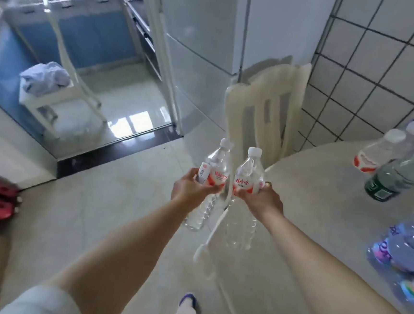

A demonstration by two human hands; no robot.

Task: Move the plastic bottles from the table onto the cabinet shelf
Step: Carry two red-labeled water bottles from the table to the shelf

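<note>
Each hand, left hand [193, 187] and right hand [260, 199], has its fingers wrapped round a clear bottle [211, 177]; keep both upright, more wait on the table [323, 192] at 3 o'clock.

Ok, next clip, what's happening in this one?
A person is carrying two clear plastic bottles, one gripped in the left hand and one in the right hand, both held out over the floor, clear of the table. Several more bottles, among them a green bottle, still wait on the table at the right. No cabinet shelf is clearly identifiable.
</note>
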